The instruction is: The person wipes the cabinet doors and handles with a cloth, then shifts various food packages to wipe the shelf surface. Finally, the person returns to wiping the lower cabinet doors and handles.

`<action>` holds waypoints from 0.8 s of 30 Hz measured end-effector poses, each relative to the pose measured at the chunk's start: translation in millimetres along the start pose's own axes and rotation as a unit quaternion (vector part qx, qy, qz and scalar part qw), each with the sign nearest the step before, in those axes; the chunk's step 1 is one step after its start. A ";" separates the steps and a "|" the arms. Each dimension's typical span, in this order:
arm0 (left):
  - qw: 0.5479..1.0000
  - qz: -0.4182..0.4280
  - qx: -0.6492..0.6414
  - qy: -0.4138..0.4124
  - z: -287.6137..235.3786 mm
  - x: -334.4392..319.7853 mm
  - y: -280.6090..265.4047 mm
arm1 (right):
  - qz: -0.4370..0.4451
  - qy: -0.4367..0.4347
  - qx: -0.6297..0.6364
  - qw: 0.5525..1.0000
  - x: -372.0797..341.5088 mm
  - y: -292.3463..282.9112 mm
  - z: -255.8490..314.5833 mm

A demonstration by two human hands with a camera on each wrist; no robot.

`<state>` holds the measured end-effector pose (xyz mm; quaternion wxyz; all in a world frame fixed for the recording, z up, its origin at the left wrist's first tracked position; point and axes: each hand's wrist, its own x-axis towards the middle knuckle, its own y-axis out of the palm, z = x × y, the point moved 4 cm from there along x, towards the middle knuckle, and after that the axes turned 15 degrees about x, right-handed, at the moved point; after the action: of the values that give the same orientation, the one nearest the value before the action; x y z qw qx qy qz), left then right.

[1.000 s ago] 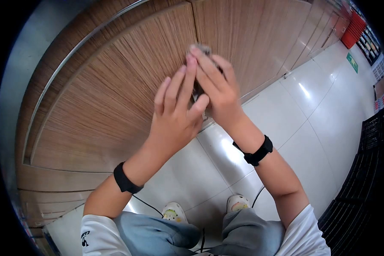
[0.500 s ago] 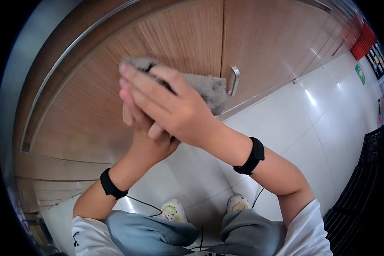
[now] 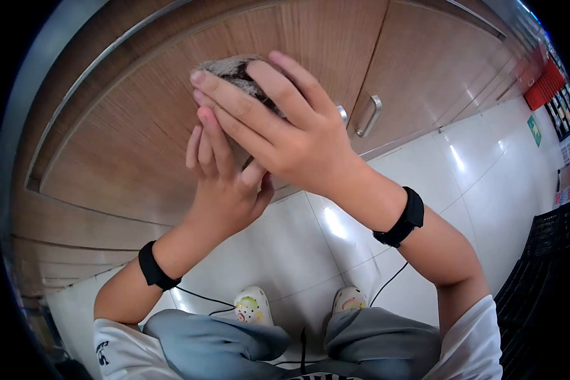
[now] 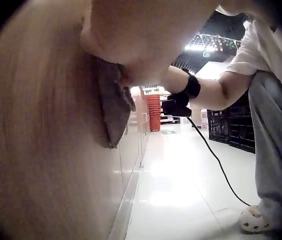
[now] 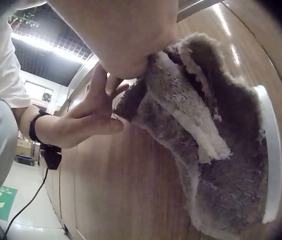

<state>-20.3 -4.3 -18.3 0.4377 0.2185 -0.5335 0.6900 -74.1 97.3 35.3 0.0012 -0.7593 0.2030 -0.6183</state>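
"What do we have at the left?"
"Our left hand, fingers loose, gripping nothing we can see; whether it touches the cloth, we can't tell."
"And the cloth?"
"Against the door, under our right hand, the nearer one, whose fairly straight fingers rest over it, unclenched. Its long axis runs from that hand towards the handle, rightward."
"What's hidden?"
"Our right thumb and, from the head, most of the cloth."
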 end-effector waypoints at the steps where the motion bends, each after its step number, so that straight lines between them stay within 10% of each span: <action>1: 1.000 -0.001 0.001 -0.004 1.5 -3.9 0.0 | 0.002 -0.002 0.002 1.000 -0.4 2.4 2.5; 10: 0.983 0.161 0.081 0.036 -21.8 -56.9 36.5 | 0.067 0.019 0.002 0.998 -53.3 28.4 20.1; 24: 0.991 0.067 0.092 0.068 -20.7 -52.8 29.3 | 0.123 0.109 0.056 0.985 -42.4 8.5 27.8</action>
<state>-13.8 -6.1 -81.8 0.4038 0.1744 -0.4506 0.7768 -57.1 95.7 -13.1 0.0977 -0.6550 0.2593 -0.7030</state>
